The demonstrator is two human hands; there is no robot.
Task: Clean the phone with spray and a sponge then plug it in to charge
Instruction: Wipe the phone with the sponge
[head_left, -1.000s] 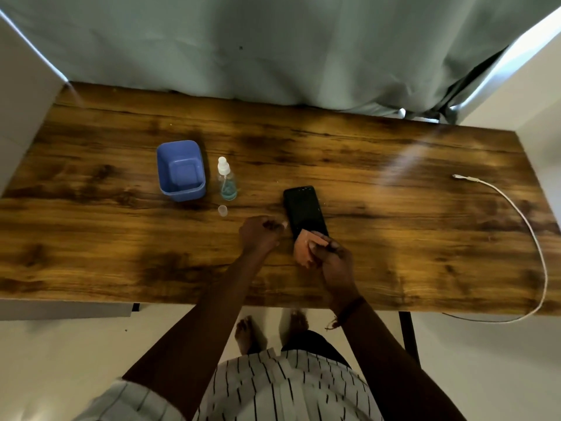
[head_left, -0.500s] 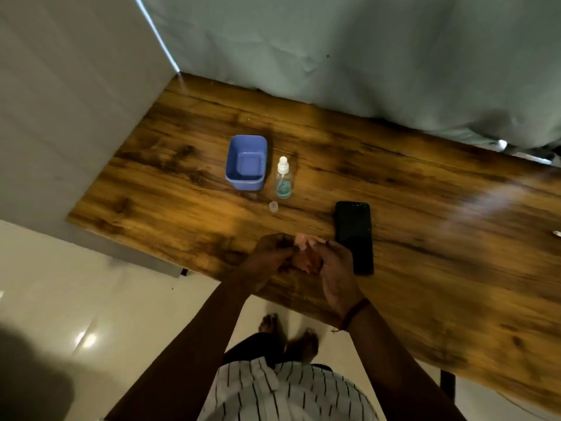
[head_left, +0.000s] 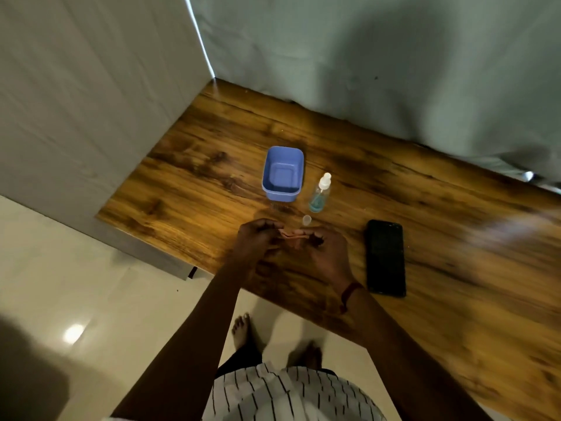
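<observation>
The black phone (head_left: 385, 258) lies flat on the wooden table (head_left: 455, 238), screen up, to the right of my hands. My left hand (head_left: 258, 238) and my right hand (head_left: 326, 253) meet above the table's front edge, both pinching a small pinkish sponge (head_left: 296, 237) between them. The clear spray bottle (head_left: 320, 194) with blue liquid and a white nozzle stands just behind my hands. Its small clear cap (head_left: 307, 220) lies on the table in front of it. The charging cable is out of view.
A blue plastic tub (head_left: 283, 174) stands left of the spray bottle. A grey curtain (head_left: 364, 71) hangs behind the table and a white wall (head_left: 91, 86) bounds its left end. Pale tiled floor (head_left: 91, 299) lies below the table's front edge.
The sponge has left the phone and moved left; both hands now hold it together. The view has swung left, so the cable has dropped out of sight.
</observation>
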